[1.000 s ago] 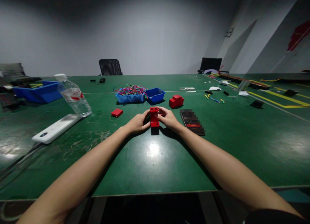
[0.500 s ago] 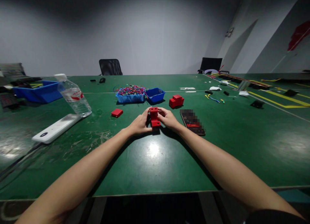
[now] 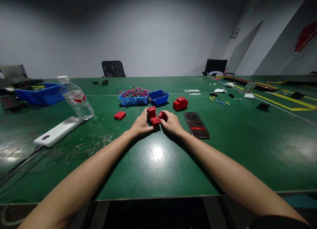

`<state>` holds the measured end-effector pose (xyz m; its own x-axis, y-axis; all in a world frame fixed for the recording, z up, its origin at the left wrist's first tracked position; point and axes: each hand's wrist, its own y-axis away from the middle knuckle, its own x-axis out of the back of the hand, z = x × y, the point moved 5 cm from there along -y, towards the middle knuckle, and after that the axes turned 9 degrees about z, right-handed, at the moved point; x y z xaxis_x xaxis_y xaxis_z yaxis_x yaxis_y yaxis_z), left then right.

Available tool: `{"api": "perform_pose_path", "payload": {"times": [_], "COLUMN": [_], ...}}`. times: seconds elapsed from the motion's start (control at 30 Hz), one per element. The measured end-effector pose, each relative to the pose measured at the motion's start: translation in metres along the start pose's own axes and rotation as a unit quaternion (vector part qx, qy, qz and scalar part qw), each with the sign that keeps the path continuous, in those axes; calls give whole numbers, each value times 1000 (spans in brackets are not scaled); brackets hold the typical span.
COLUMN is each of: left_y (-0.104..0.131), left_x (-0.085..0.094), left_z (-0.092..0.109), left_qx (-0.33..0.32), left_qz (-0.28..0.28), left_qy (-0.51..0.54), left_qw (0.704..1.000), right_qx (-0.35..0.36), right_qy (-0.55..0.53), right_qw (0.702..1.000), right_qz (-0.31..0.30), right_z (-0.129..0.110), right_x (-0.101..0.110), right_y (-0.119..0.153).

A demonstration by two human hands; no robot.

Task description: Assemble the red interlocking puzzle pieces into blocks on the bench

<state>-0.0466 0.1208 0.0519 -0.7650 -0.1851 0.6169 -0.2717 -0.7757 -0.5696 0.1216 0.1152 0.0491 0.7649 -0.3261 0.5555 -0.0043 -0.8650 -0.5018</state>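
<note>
My left hand (image 3: 142, 125) is closed around a red notched block (image 3: 153, 116) with small round holes in its top and lower step. The block leans a little to the left just over the table. Close by on the right, my right hand (image 3: 171, 122) pinches a smaller red piece (image 3: 162, 115), mostly covered by the fingers. Beyond the right hand stands another red block (image 3: 180, 104) with a raised part on top. To the left of the left hand lies a flat red square piece (image 3: 120, 115).
Behind the hands are a blue tray heaped with coloured wires (image 3: 135, 96) and a second blue tray (image 3: 158, 97). A phone (image 3: 196, 125) lies right of my right forearm. At left are a tilted water bottle (image 3: 77, 98), a white power bank-like device (image 3: 59, 131) and a blue bin (image 3: 42, 94).
The notched block has shifted left and tilted in my left hand. My right hand has come away from it, and a separate small red piece now shows in its fingers.
</note>
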Motion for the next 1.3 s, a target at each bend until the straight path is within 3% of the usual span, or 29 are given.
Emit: {"api": "perform_pose_path", "payload": {"times": [0.13,0.3,0.5,0.87,1.1,1.2,1.3], "left_y": [1,3,4,4,4,4,4], "left_x": [-2,-3,-2,-4,-3,-1,0], "left_z": [4,10,12,8,8,5,4], "left_qx": [-31,-38,-48,-59,-26,2,10], "left_qz": [-30,-65,-62,-46,-53,-37,-29], "left_qy": [-4,-11,-8,98,71,44,27], "left_qw": [999,997,997,992,996,998,999], "right_qx": [-12,-39,-51,-64,-81,-142,-202], "right_qy": [78,78,42,101,-25,-92,-192], "right_qw": [997,996,998,993,994,980,956], "right_qz": [7,6,23,-8,68,103,94], "right_z": [2,6,9,8,15,28,37], "right_x": [0,0,3,2,7,8,5], "right_y": [1,0,-2,-2,-3,-8,-11]}}
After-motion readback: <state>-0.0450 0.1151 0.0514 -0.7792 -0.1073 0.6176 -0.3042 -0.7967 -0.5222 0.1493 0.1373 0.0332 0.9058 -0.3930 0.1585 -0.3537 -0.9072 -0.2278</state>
